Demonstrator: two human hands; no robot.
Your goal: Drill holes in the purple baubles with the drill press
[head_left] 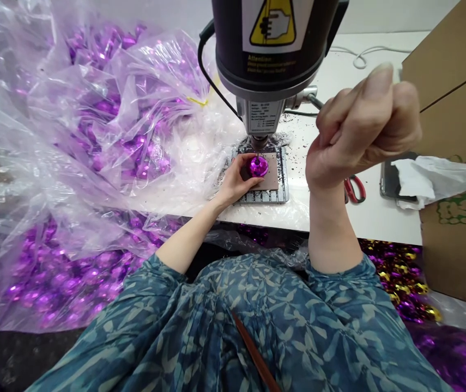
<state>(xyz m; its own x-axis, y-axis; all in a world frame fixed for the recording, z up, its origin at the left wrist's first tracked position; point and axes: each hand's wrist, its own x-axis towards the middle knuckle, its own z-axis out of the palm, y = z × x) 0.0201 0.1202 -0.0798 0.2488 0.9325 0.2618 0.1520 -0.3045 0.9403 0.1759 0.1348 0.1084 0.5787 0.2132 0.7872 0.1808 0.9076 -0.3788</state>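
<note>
Left grip (235,178) pinches a shiny ball (259,167); right grip (361,125) clenched, contents hidden; clear bag (167,60) holds purple balls (145,147)

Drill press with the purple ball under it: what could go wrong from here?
The left hand pinches the purple ball right below the drill chuck, so a slip could hurt that bare hand. The ball is round and, as far as can be seen, steadied only by hand, so it might twist or roll. Loose plastic film lies close to the metal base; a fold might snag if it drifts nearer.

Purple ball (259,166) in left grip (236,180)
</note>
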